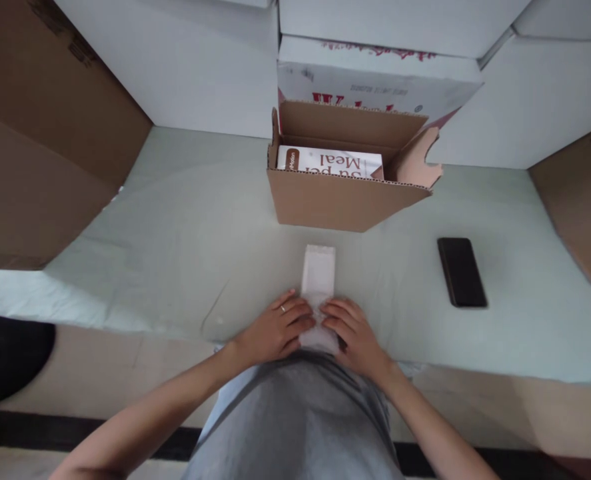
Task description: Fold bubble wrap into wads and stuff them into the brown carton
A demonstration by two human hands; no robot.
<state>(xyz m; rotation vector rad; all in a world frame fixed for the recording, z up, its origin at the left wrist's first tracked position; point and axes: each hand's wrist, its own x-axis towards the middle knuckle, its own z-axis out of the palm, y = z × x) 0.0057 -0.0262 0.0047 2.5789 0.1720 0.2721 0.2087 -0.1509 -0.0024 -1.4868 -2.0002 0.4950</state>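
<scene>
A narrow white package lies lengthwise at the table's front edge, close against my body. Its near part looks covered in crinkled translucent wrap. My left hand, with a ring on one finger, presses bent fingertips onto its left side. From the other side, my right hand has curled fingers on the wrapped part, and a small dark patch shows beneath them. Just beyond the package stands an open cardboard box. Inside it is a white carton with brown "Meal" lettering, upside down to me.
A black phone lies on the pale green table cover to the right. White boxes are stacked along the back, one with red print. Large brown cartons stand at left and right. A black object is at lower left.
</scene>
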